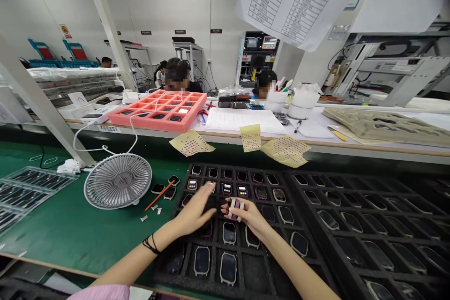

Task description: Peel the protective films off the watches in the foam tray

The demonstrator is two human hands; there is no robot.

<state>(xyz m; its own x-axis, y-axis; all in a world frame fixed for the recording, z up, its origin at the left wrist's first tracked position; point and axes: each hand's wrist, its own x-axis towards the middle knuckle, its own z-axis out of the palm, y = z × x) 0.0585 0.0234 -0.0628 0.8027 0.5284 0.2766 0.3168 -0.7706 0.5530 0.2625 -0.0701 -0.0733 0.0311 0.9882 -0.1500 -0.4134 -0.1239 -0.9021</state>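
A black foam tray [255, 272] with square compartments holds watch bodies, among them a silver-framed watch [201, 260] near the front. My left hand [197, 208], with a black band at its wrist, reaches over the tray's left part. Its fingers are stretched out, and the fingertips lie at a watch in the second row. My right hand [246, 213] is closed round several stacked watch bodies [235, 209], light and purple ones, above the middle of the tray. Beside my hands, two watches with lit screens [227, 189] lie in the second row.
A second black tray [316, 213] with watches adjoins on the right. On the green mat [105, 239] are a grey fan [121, 180], an orange stick [159, 195] and loose watches [169, 193]. The shelf behind bears a pink foam tray [183, 124] and papers [242, 120]. People sit beyond.
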